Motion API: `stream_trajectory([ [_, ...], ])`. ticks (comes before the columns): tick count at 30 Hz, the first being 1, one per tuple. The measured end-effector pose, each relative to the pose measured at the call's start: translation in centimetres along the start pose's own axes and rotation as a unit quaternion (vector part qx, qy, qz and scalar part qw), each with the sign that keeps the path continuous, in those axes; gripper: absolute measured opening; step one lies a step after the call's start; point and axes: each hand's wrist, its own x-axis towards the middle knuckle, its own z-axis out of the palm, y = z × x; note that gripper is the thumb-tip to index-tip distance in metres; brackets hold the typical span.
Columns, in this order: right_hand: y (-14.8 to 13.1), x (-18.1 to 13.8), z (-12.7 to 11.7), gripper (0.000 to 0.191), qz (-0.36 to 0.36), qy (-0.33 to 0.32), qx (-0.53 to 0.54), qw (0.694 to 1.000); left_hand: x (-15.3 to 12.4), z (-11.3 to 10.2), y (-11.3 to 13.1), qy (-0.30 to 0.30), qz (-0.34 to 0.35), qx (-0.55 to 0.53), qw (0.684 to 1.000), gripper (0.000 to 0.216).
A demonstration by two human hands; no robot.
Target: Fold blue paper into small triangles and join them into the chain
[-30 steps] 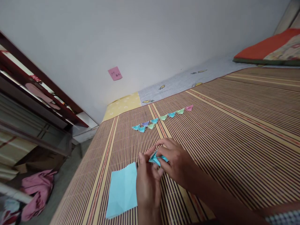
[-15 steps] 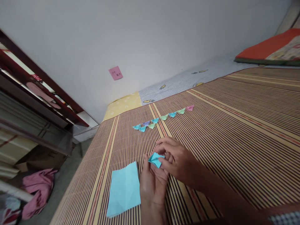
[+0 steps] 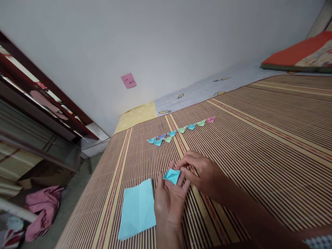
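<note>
Blue paper boat [image 3: 171, 176], nearly finished by the look of it, lay at the centre of the work, cupped on the left hand [image 3: 171, 202], which was turned palm up with its fingers loosely spread beneath. At about 3 o'clock from the boat, the right hand [image 3: 204, 173] had thumb and forefinger brought together, seemingly pinching the near end of its hull. I judged the step to be opening and shaping the folds; the next move called for a light touch, since a hard squeeze could crumple the thin sides. A stack of blue paper sheets [image 3: 137, 211] sat at 8 o'clock, just beside the left hand, on the striped mat [image 3: 246, 145]. Around 12 o'clock ran a line of small folded paper pieces [image 3: 182, 129] in blue, green, purple and pink, a few doubled below its left end. Farther off, a pink note [image 3: 129, 80] clung to the pale wall [image 3: 181, 41] at 11 o'clock, an orange cushion [image 3: 290, 53] lay at 2, and a pink cloth [image 3: 43, 211] sprawled on the floor near 9.
</note>
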Motion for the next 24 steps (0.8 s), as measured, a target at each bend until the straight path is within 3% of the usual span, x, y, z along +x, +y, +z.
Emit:
stream_trajectory([
  [6, 0.3, 0.0, -0.3, 0.02, -0.021, -0.03, 0.009, 0.999, 0.2, -0.2, 0.2, -0.025, -0.014, -0.016, 0.999, 0.047],
  [11, 0.7, 0.1, -0.5, 0.021, -0.072, -0.074, -0.013, 0.995, 0.3, -0.3, 0.4, -0.007, -0.004, -0.011, 1.0, 0.047],
  [24, 1.4, 0.0, 0.2, 0.021, -0.114, -0.093, -0.079, 0.986, 0.3, -0.5, 0.0, -0.017, -0.014, -0.005, 1.0, 0.043],
])
